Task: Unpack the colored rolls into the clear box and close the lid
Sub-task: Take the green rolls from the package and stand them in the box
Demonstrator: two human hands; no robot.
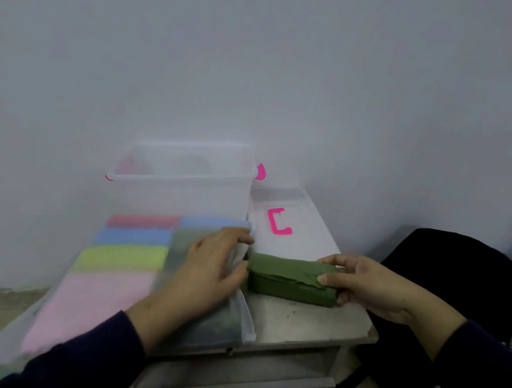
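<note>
A clear plastic bag (81, 295) lies on the table, packed with coloured rolls: red, blue, yellow-green, pink and dark green ones. My left hand (206, 271) presses flat on the bag near its open right end. My right hand (362, 287) grips the right end of a green roll (289, 278), which lies half out of the bag's mouth on the table. Behind the bag stands the clear box (185, 182) with pink latches, open. Its clear lid (292, 230) with a pink handle lies flat to the box's right.
The grey table (290, 323) ends just right of the green roll, with a drawer front below. A black bag (447, 307) sits on the floor to the right. A plain wall rises close behind the box.
</note>
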